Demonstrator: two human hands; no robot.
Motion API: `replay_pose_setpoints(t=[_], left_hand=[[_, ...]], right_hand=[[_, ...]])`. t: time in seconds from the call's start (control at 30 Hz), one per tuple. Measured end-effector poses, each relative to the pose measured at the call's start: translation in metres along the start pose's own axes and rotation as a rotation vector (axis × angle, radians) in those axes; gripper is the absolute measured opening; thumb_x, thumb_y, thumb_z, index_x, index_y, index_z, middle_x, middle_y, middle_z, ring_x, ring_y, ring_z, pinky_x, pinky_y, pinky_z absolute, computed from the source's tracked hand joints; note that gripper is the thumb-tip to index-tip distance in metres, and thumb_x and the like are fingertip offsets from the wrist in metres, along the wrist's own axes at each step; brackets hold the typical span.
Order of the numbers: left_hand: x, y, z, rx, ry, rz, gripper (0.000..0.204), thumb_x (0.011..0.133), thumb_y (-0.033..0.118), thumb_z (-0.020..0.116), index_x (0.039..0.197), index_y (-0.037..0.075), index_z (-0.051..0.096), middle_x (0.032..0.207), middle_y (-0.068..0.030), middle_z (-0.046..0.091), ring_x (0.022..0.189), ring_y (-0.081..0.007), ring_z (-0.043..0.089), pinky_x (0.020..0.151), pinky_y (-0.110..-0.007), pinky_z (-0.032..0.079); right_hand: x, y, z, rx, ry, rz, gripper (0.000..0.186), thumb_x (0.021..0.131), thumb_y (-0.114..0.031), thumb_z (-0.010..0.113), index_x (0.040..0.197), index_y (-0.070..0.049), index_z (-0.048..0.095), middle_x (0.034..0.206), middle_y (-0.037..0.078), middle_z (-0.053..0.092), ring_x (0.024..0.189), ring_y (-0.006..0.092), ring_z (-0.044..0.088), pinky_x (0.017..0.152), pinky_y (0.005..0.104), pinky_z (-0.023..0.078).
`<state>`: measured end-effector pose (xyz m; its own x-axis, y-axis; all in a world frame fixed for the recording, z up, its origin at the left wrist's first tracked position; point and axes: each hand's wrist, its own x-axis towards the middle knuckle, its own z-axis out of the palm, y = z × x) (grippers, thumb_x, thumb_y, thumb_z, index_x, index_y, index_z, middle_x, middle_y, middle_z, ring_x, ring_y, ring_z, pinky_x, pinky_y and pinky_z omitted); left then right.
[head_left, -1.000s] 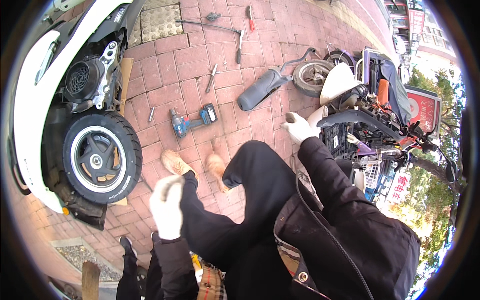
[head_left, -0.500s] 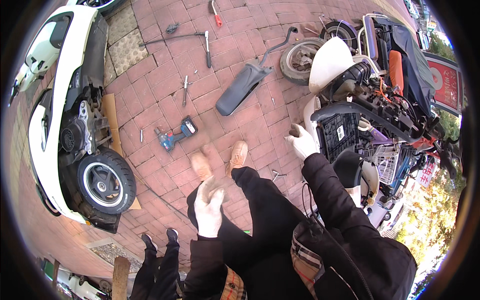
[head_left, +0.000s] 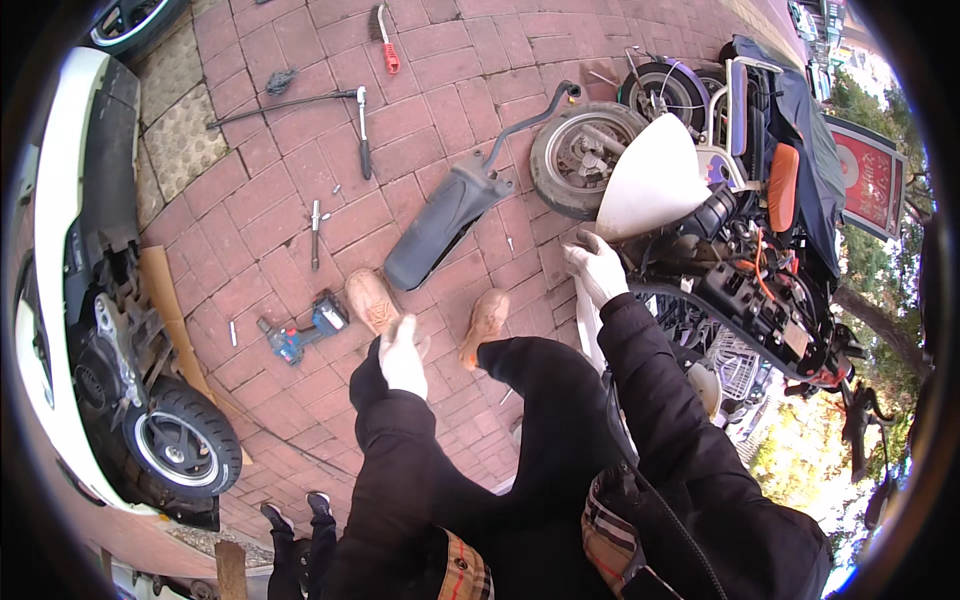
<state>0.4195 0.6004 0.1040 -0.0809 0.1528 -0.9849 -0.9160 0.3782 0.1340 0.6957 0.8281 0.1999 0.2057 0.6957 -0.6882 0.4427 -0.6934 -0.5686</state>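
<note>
My left hand (head_left: 404,362), in a white glove, hangs in the air by my left knee, fingers partly spread and nothing in them. My right hand (head_left: 600,273), also gloved, is in front of a partly stripped scooter with a white body panel (head_left: 655,175). Its fingers are loosely bent and apart, with no object visible in them; I cannot tell whether it touches the scooter. Ahead of my shoes lies a dark plastic mudguard (head_left: 445,220) with a bent tube. A blue and black cordless impact wrench (head_left: 305,326) rests left of my left shoe.
A ratchet wrench (head_left: 363,135), a slim metal tool (head_left: 316,236) and a red-handled wire brush (head_left: 388,52) lie on the brick paving. At left is a white scooter with an exposed rear wheel (head_left: 178,448). Another person's shoes (head_left: 318,504) stand at lower left.
My left foot has stepped forward, beside the impact wrench. The view has shifted toward the right-hand scooter. My left hand has turned and stays empty; the right remains near the scooter.
</note>
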Motion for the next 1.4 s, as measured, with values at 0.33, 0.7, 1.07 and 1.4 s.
replay_pose_setpoints(t=[0.33, 0.7, 1.07, 1.4], left_hand=[[0.195, -0.063, -0.024, -0.133, 0.229, -0.138, 0.052, 0.105, 0.049, 0.068, 0.146, 0.018, 0.060, 0.122, -0.0036, 0.063, 0.110, -0.0199, 0.062, 0.107, -0.045, 0.051], [0.263, -0.054, 0.035, -0.286, 0.116, -0.077, 0.067, 0.102, 0.055, 0.071, 0.152, 0.014, 0.054, 0.153, -0.0087, 0.057, 0.138, -0.0330, 0.056, 0.113, -0.065, 0.047], [0.236, -0.052, 0.000, -0.243, 0.037, -0.069, 0.076, 0.101, 0.044, 0.070, 0.164, 0.013, 0.039, 0.171, -0.0104, 0.038, 0.157, -0.0349, 0.034, 0.125, -0.065, 0.030], [0.261, -0.055, -0.006, -0.342, 0.090, -0.016, 0.081, 0.098, 0.049, 0.079, 0.161, 0.009, 0.046, 0.165, -0.0101, 0.047, 0.151, -0.0322, 0.044, 0.127, -0.055, 0.029]], right_hand=[[0.246, -0.060, 0.002, -0.308, 0.127, -0.248, 0.085, 0.093, -0.026, 0.081, 0.160, 0.009, 0.041, 0.126, 0.016, 0.069, 0.103, 0.0191, 0.067, 0.087, 0.0326, 0.055], [0.392, -0.127, -0.011, -0.554, -0.073, -0.339, 0.059, 0.096, -0.016, 0.079, 0.148, -0.005, 0.054, 0.124, 0.007, 0.074, 0.110, 0.0171, 0.070, 0.099, 0.0316, 0.055], [0.354, -0.160, -0.018, -0.431, -0.037, -0.541, 0.025, 0.096, -0.019, 0.080, 0.114, -0.003, 0.074, 0.091, 0.004, 0.074, 0.076, 0.0117, 0.068, 0.070, 0.0265, 0.055], [0.222, -0.253, 0.025, -1.253, 0.060, -0.639, 0.050, 0.100, -0.040, 0.072, 0.123, 0.004, 0.074, 0.082, 0.006, 0.069, 0.071, 0.0143, 0.064, 0.068, 0.0311, 0.051]])
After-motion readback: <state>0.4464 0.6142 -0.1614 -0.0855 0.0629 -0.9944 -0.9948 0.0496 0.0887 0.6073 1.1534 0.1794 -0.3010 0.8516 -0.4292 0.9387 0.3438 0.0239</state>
